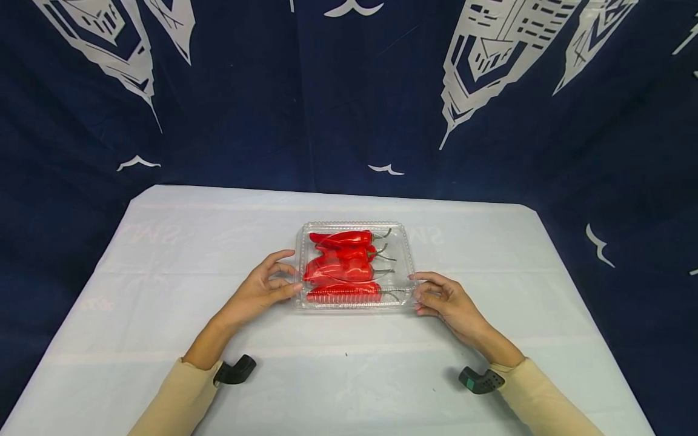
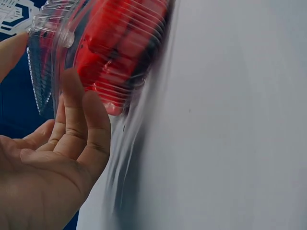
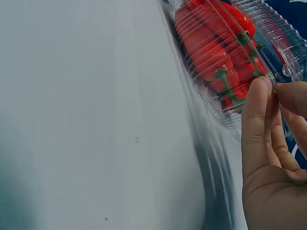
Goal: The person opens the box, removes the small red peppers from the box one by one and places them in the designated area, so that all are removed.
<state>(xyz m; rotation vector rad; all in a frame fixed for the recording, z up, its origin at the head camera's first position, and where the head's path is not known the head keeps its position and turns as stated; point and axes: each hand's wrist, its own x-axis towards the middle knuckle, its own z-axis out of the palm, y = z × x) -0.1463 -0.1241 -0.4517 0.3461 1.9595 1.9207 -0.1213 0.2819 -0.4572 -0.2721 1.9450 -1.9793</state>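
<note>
In the head view, a clear plastic clamshell box (image 1: 406, 254) lies mid-table with several red chili peppers (image 1: 343, 266) inside, their green stems toward the right. My left hand (image 1: 267, 284) is at the box's left side, thumb at the front corner and fingers spread loosely along the edge. The left wrist view shows these fingers (image 2: 96, 124) against the ribbed wall and rim. At the right front corner, my right hand (image 1: 447, 303) pinches the rim between thumb and finger, seen closely in the right wrist view. Whether the lid is fully fastened, I cannot tell.
A white cloth covers the table (image 1: 349, 375). Behind it hangs a dark blue curtain (image 1: 262, 121) with white building and bird prints. Each wrist wears a black device, one on the left (image 1: 237, 369) and one on the right (image 1: 481, 380).
</note>
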